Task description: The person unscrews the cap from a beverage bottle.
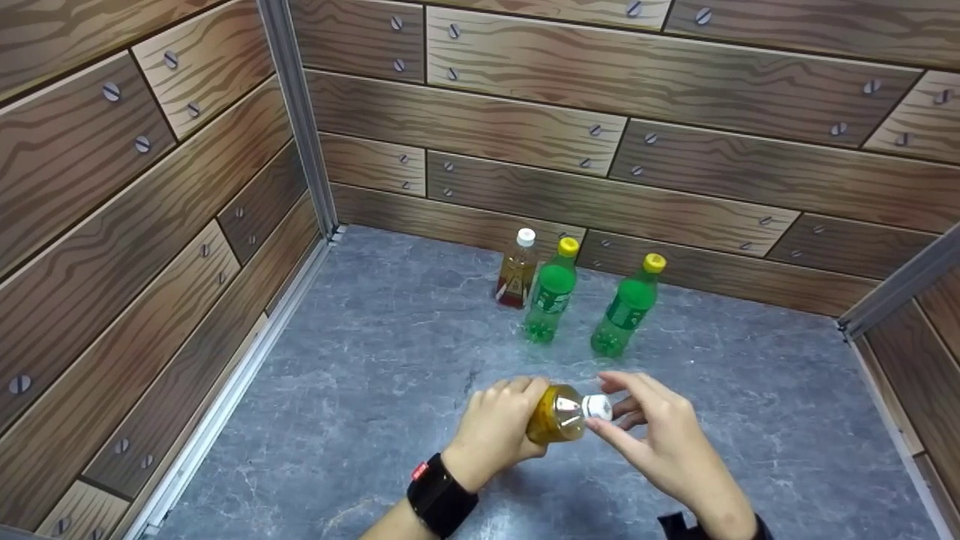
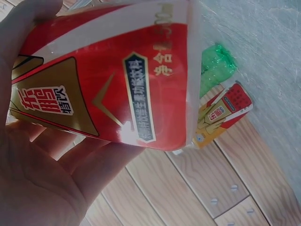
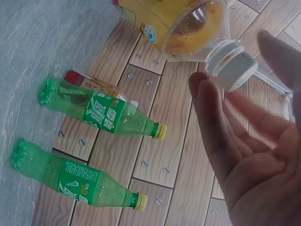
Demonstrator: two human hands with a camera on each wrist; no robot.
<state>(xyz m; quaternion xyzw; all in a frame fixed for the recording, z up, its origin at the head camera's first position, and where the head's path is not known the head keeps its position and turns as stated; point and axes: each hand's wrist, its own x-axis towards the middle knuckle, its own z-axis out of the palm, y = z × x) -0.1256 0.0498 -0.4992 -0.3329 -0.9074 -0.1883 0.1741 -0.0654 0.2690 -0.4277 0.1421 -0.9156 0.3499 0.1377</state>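
Observation:
My left hand grips a drink bottle round its body, tilted with its white cap pointing right. In the left wrist view, a red and gold label with Chinese lettering fills much of the frame, fingers curled round the bottle. Amber liquid or wrapper colour shows below the clear neck. My right hand is held around the cap with fingers spread and loosely bent. In the right wrist view, the thumb stands apart from the cap, while a fingertip is right beside it.
Two green bottles with yellow caps, a left one and a right one, stand behind the hands. A second white-capped bottle stands at the left green one. Wood-patterned walls enclose the grey marbled surface.

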